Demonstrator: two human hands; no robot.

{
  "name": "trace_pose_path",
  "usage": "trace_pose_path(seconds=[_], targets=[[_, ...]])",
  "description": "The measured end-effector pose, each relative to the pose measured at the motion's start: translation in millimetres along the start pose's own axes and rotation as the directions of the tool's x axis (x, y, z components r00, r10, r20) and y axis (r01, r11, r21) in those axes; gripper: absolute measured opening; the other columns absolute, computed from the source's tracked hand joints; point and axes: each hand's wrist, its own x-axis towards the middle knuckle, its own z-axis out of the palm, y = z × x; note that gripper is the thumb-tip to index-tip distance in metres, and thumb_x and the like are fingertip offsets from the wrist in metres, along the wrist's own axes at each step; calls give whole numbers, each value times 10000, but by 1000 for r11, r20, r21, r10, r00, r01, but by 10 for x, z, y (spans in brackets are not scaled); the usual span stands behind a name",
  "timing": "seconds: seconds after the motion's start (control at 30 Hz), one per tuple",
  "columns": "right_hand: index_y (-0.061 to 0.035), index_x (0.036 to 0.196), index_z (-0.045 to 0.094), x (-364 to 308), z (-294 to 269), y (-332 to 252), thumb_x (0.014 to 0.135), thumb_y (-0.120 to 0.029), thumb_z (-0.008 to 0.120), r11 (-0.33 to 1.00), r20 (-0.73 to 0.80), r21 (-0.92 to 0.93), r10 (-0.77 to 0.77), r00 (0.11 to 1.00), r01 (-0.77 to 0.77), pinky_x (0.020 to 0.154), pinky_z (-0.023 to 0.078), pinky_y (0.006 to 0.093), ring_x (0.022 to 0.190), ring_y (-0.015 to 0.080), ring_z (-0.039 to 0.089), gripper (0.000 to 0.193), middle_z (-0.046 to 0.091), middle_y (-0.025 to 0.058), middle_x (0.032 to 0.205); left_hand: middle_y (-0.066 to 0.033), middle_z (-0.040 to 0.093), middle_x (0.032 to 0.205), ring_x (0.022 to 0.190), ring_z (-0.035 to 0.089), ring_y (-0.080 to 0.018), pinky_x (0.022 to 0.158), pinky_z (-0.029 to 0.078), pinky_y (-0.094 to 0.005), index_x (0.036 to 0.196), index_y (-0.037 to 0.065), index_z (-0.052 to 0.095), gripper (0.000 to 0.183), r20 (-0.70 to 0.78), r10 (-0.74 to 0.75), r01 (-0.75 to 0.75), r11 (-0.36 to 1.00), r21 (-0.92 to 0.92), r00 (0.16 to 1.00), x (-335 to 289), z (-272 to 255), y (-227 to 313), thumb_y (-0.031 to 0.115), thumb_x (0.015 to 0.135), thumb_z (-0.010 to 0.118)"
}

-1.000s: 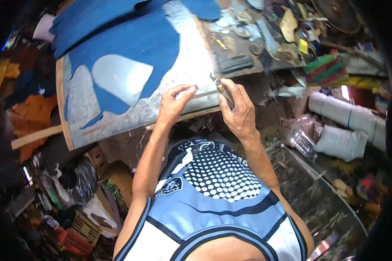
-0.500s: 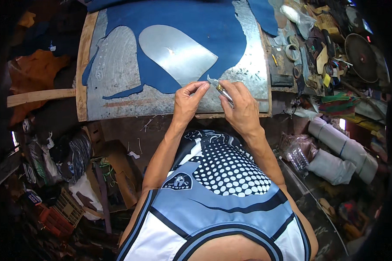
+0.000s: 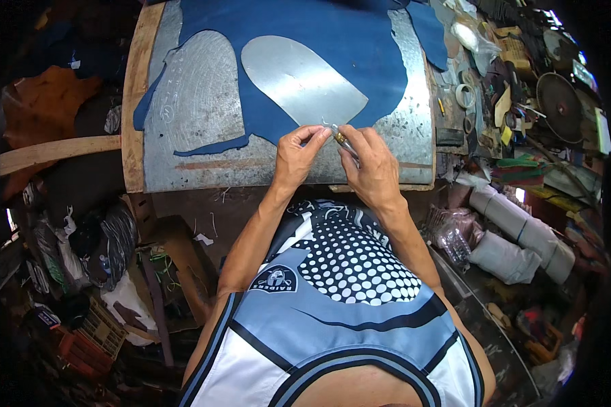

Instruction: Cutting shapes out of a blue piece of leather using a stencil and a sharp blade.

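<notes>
- The left hand (image 3: 295,157) and the right hand (image 3: 373,166) meet at the near edge of the desk (image 3: 387,146), close in front of the person.
- The right hand's fingers are closed around a small knife (image 3: 341,139) with a brass-coloured handle; its tip points to about 11 o'clock.
- The left hand's fingers (image 3: 313,133) are pinched together at the knife tip. What they pinch is too small to tell.
- Just beyond the hands, at 12 o'clock, lies a grey metal pattern (image 3: 302,85) with one rounded end, flat on a sheet of blue leather (image 3: 360,51).
- At 10 o'clock from the hands, a shape is already cut out of the blue leather, and the scratched metal plate (image 3: 197,102) of the desk shows through.
- At 3 o'clock, the right part of the desk is crowded with small tools, a roll of tape (image 3: 464,95) and a dark round disc (image 3: 558,105).
- At 9 o'clock, beside the desk, brown leather (image 3: 44,102) is piled.
</notes>
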Motion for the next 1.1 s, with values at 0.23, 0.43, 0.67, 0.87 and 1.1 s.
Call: trace_pose_path(seconds=[0.23, 0.43, 0.67, 0.87, 1.1], targets=[[-82, 1219, 571, 255, 211, 454, 860, -80, 664, 990, 21, 130, 49, 999, -51, 748, 538, 434, 880, 345, 645, 371, 601, 151, 1032, -92, 719, 928, 872, 641, -176, 790, 499, -303, 1020, -12, 745, 256, -60, 283, -237, 885, 400, 957, 59, -183, -55, 220, 915, 724], [-46, 1324, 503, 672, 345, 1170, 877, -219, 697, 989, 39, -110, 99, 994, -94, 785, 547, 516, 972, 447, 658, 517, 590, 239, 1187, -272, 463, 1436, 1379, 349, -489, 1096, 305, -592, 1251, 12, 643, 546, -72, 358, -50, 321, 946, 931, -108, -527, -323, 367, 850, 749], [-46, 1403, 446, 764, 427, 1236, 863, -280, 732, 981, 198, -184, 93, 976, -56, 768, 561, 513, 943, 460, 667, 655, 549, 237, 1268, -300, 308, 1544, 1456, 213, -500, 1158, 198, -624, 1378, 41, 547, 748, -232, 307, 165, 228, 959, 923, -242, -425, -404, 483, 813, 763], [-49, 1404, 467, 781, 397, 1215, 875, -290, 718, 990, 258, -107, 120, 959, -95, 825, 546, 497, 1026, 443, 647, 633, 548, 235, 1305, -247, 288, 1576, 1476, 176, -479, 1169, 170, -636, 1390, 73, 543, 786, -120, 238, 69, 213, 975, 964, -231, -124, -472, 549, 799, 749], [8, 1108, 661, 697, 433, 1597, 850, -206, 729, 950, 272, 245, 125, 954, -194, 616, 519, 405, 741, 309, 685, 343, 639, 153, 766, -205, 313, 1582, 1478, 185, -465, 1179, 145, -632, 1394, 83, 553, 762, -25, 184, -21, 244, 969, 983, -184, 39, -466, 563, 825, 718]])
